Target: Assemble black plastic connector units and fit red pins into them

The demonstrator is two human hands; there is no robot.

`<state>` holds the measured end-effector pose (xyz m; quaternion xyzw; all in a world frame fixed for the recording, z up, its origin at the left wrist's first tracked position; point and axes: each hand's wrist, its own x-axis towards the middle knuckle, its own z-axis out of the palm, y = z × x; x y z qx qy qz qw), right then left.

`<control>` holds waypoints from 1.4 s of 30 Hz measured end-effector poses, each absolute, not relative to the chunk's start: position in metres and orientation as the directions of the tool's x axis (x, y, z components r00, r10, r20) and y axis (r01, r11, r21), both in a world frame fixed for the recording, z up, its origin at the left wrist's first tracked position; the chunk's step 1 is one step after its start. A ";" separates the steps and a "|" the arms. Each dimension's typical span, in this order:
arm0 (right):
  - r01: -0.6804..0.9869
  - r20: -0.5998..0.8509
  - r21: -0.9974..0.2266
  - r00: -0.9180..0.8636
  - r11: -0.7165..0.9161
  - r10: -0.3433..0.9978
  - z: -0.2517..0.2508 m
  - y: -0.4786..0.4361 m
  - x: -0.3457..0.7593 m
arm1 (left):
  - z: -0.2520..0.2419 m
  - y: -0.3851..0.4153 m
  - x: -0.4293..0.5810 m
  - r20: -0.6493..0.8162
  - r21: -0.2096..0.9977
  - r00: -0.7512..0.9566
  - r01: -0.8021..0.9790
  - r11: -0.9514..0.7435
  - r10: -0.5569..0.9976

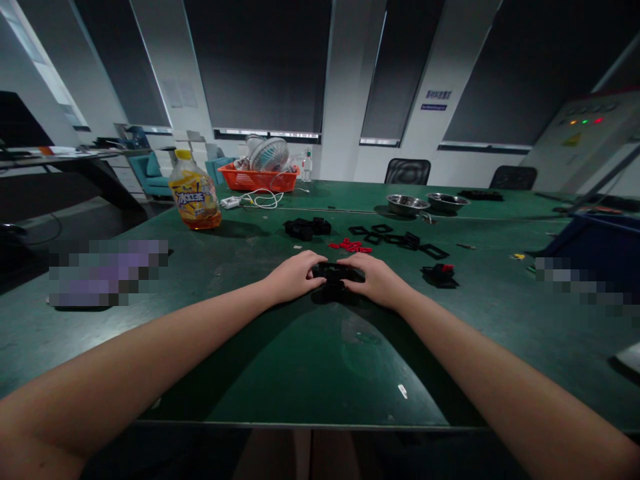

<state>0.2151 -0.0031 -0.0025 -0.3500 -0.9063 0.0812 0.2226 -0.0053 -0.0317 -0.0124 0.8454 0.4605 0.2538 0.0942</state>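
Between my two hands is a black plastic part [334, 273] with a frame-like shape, just above the green table [310, 360]. My left hand [296, 277] grips its left end, thumb at the near side and fingers at the far side. On the right end, my right hand [375, 279] pinches it the same way. Small red plastic pieces [353, 246] lie just beyond my hands. Farther back is a pile of black parts [307, 229]. Several flat black frames [395, 239] are spread to the right of it. A black part with a red piece on it [440, 275] sits right of my right hand.
A bottle of amber drink [194, 193] stands at the back left, near an orange basket [260, 179] holding a fan. Two metal bowls [407, 205] are at the back. A dark blue bin [590, 250] stands at the right. A blurred purple object [110, 273] lies left.
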 end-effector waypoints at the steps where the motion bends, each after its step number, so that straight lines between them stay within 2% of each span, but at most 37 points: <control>1: 0.596 0.350 -0.304 -0.656 0.743 0.669 -0.003 -0.003 0.215 | -0.012 -0.032 -0.005 0.339 0.392 0.447 0.733 -0.556 0.828; 17: 0.579 0.381 -0.316 -0.648 0.751 0.660 -0.004 -0.001 0.214 | -0.011 -0.032 -0.005 0.331 0.416 0.447 0.721 -0.554 0.831; 27: 0.548 0.441 -0.331 -0.630 0.768 0.639 -0.005 0.001 0.216 | -0.012 -0.034 -0.006 0.416 0.441 0.423 0.681 -0.585 0.805; 42: 0.459 0.472 -0.536 -0.533 0.709 0.702 0.000 -0.005 0.221 | -0.009 -0.038 -0.002 0.542 0.484 0.353 0.611 -0.626 0.763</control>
